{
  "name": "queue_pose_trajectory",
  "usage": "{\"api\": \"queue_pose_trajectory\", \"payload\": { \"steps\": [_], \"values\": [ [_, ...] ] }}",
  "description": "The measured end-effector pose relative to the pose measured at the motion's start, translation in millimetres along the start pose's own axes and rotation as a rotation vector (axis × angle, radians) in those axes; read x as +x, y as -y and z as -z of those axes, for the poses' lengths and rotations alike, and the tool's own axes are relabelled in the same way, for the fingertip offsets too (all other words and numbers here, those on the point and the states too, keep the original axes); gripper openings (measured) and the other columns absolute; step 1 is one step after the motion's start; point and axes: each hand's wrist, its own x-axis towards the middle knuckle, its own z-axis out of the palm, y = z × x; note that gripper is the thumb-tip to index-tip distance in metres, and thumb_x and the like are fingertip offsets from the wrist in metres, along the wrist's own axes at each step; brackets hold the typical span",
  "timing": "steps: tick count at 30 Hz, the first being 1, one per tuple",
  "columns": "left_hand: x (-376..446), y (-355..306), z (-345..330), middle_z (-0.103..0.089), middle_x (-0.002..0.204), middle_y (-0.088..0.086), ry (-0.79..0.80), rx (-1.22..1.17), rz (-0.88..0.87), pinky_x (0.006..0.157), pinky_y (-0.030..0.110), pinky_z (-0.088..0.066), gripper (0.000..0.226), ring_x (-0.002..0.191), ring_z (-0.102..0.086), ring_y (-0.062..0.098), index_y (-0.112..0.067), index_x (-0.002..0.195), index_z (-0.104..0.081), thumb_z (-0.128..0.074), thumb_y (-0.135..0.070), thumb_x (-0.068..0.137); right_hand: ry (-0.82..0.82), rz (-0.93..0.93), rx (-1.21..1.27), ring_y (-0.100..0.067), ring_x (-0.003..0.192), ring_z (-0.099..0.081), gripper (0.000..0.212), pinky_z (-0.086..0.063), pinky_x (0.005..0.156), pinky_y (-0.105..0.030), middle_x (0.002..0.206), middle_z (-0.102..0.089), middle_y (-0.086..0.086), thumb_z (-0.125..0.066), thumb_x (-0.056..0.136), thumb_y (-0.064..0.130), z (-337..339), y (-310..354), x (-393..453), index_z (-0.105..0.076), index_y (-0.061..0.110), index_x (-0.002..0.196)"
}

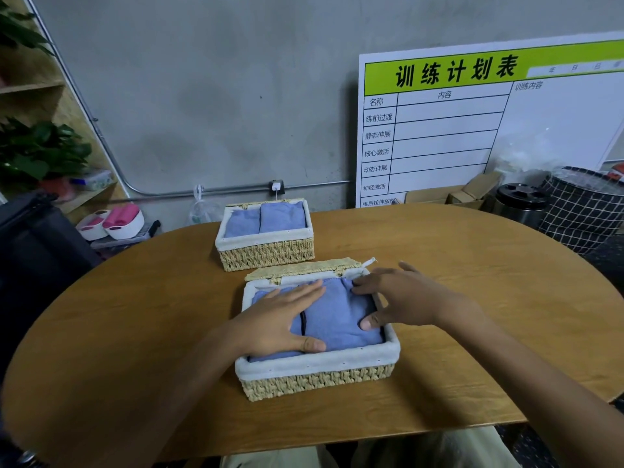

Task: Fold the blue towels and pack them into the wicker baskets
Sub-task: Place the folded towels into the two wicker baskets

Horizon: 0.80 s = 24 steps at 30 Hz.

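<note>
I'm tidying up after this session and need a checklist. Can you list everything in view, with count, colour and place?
baskets: two, straw with white lining, on the table, one near, one far
towels: four showing, blue, two folded in each basket
table: one, brown wood, oval
board: one, white and green, leaning on the wall
plants: green, on the left shelf
bin: one, black and steel, right of the table
hamper: one, black checked, far right
left hand: flat on the near basket's towels
right hand: fingers pressing the right towel
</note>
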Motion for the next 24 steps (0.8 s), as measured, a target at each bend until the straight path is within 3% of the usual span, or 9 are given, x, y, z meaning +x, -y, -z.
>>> {"api": "queue_pose_trajectory", "payload": {
  "steps": [6,14,24],
  "values": [
    [0.1,1.9,-3.3,0.02,0.159,-0.031,-0.02,0.006,-0.003,0.121,0.035,0.007,0.098,0.143,0.014,-0.011,-0.042,0.157,0.007,-0.049,-0.076,0.085,-0.013,0.024,0.01,-0.013,0.144,-0.03,0.067,-0.013,0.117,-0.055,0.153,-0.041,0.014,-0.061,0.088,0.062,-1.0,1.7,-3.8,-0.045,0.034,0.147],
    [-0.1,1.3,-4.0,0.018,0.16,-0.03,-0.03,0.01,0.007,0.121,0.032,0.009,0.088,0.143,0.016,-0.013,-0.043,0.157,0.007,-0.038,-0.075,0.089,-0.047,0.059,0.023,-0.016,0.137,-0.04,0.064,-0.025,0.107,-0.045,0.149,-0.047,0.011,-0.062,0.087,0.061,-6.0,0.6,-1.1,-0.051,0.03,0.143],
    [0.0,-0.6,-5.5,0.019,0.159,-0.032,-0.029,0.027,0.01,0.119,0.031,0.01,0.089,0.143,0.017,-0.011,-0.045,0.156,0.008,-0.041,-0.076,0.089,-0.03,0.032,0.009,-0.015,0.132,-0.045,0.061,-0.027,0.111,-0.051,0.144,-0.048,0.017,-0.065,0.085,0.061,-12.8,2.7,2.7,-0.054,0.035,0.139]
  ]
}}
